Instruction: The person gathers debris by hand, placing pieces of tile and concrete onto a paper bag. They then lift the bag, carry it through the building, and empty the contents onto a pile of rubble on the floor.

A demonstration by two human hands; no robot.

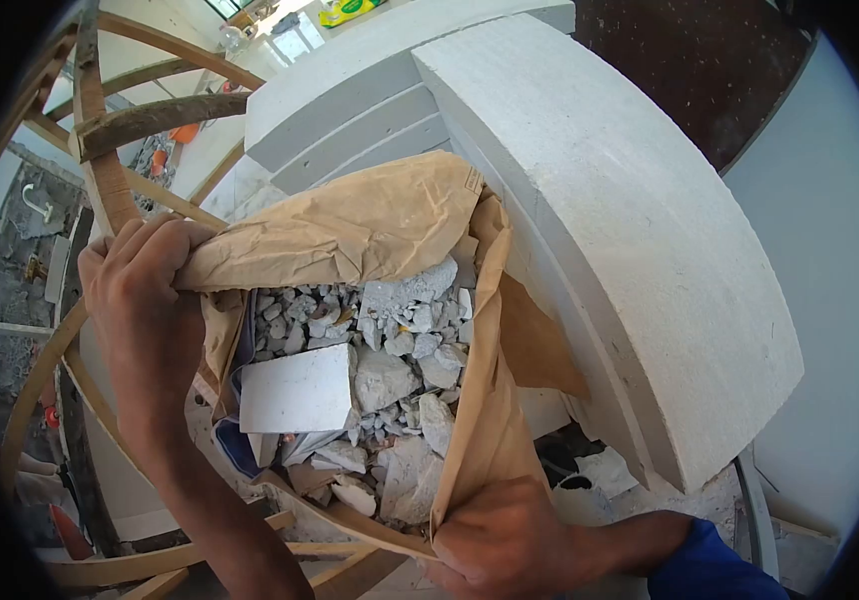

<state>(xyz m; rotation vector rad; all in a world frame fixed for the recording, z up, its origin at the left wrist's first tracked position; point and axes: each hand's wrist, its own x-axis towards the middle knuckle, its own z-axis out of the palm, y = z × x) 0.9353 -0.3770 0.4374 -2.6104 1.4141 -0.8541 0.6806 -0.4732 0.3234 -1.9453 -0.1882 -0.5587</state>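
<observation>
A brown paper sack stands with its mouth spread, and I look down into it. Inside lie broken grey rubble and a white rectangular block piece. At the upper left of the mouth, my left hand is closed around the folded paper rim. My right hand grips the rim at the lower right corner, its fingers wrapped over the paper. Some dark blue material shows at the sack's left inner side.
Large white blocks are stacked right behind and beside the sack. Curved wooden strips form a frame on the left. A green and yellow packet lies at the back. Debris covers the floor at lower right.
</observation>
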